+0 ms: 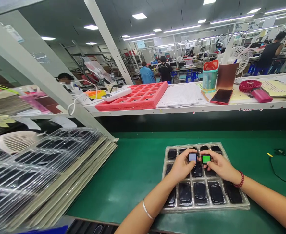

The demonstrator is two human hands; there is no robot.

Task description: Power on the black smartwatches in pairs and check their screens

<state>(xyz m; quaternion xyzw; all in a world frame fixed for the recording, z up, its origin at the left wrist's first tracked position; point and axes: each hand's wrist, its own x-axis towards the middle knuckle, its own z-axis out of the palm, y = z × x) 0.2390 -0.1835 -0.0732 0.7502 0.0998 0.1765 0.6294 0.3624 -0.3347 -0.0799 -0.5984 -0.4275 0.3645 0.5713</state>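
Note:
My left hand pinches a smartwatch with a pale bluish lit screen. Right beside it, my right hand grips a smartwatch with a bright green screen. Both watches are held above a clear plastic tray on the green mat. Rows of dark watch units fill the tray's compartments, among them a black one in the front row. My hands and wrists cover parts of the back and middle rows.
Stacked trays of dark units stand at the left. A shelf crosses behind the mat, bearing a red foam tray, papers, a cup, a phone and a pink fan. A black cable lies at the right. Several people sit farther back.

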